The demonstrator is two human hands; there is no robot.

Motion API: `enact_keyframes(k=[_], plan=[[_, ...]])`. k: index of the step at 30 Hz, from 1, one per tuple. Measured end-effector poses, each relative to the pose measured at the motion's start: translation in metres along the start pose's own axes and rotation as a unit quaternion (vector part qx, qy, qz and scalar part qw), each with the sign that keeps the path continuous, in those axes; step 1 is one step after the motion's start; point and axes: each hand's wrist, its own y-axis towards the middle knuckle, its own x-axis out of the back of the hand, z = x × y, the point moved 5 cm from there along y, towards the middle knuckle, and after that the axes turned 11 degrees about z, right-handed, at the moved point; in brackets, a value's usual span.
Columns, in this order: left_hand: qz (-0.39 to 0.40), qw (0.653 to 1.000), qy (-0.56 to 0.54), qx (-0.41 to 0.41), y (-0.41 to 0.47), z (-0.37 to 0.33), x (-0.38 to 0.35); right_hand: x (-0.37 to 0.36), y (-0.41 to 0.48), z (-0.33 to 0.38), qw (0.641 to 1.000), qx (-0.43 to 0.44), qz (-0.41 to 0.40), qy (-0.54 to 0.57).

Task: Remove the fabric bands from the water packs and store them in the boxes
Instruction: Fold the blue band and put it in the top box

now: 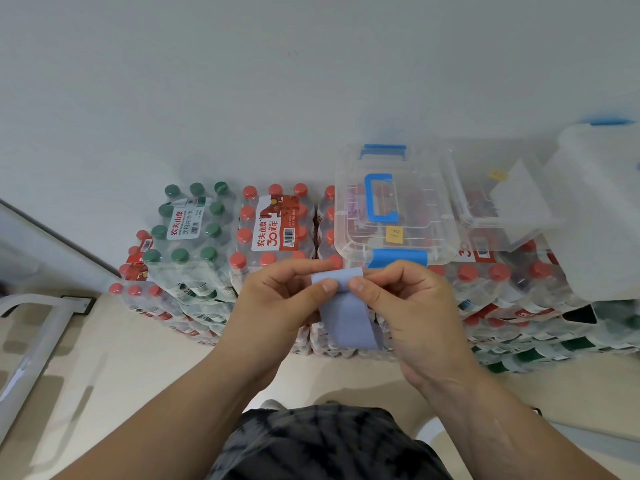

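A light blue fabric band [348, 320] hangs folded in front of me, over the stacked water packs. My left hand [277, 303] pinches its top left edge with thumb and fingers. My right hand [405, 303] pinches the top right edge. Just beyond my hands a clear plastic box [394, 206] with a blue handle, blue latches and a yellow label sits closed on top of a red-capped water pack [273, 226]. A green-capped water pack [190, 226] stands to the left.
A second clear box [491, 202] lies to the right with a loose lid [526, 199] resting on it, and a white container [599, 202] stands at the far right. More water packs are stacked below against the wall. A white metal frame [31, 337] stands at the left on the floor.
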Motion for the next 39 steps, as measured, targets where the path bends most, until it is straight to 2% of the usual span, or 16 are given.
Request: enact_keyframes(k=[5,9,13,20,31,35,39], plan=[[-0.011,1.000,0.008,-0.023,0.001,-0.001,0.001,0.000,0.000,0.001,0.999,-0.005,0.018,0.032],[-0.003,1.000,0.003,-0.031,0.002,0.000,0.002,0.000,-0.001,0.000,1.000,-0.011,-0.010,0.024],[-0.002,1.000,0.006,-0.022,0.002,0.001,-0.001,0.001,-0.001,-0.001,1.000,0.000,-0.022,-0.014],[-0.017,1.000,-0.011,0.013,0.004,0.006,0.000,0.005,0.000,-0.006,1.000,0.006,-0.017,-0.007],[-0.022,1.000,0.007,-0.002,0.005,0.007,0.000,0.006,-0.001,-0.008,0.998,-0.004,-0.037,-0.053],[-0.014,0.999,-0.030,0.013,0.003,0.008,-0.001,0.005,-0.002,-0.009,0.999,-0.001,-0.025,-0.038],[-0.024,1.000,-0.011,0.016,0.003,0.009,0.001,0.003,-0.002,-0.012,0.999,-0.008,-0.019,-0.027]])
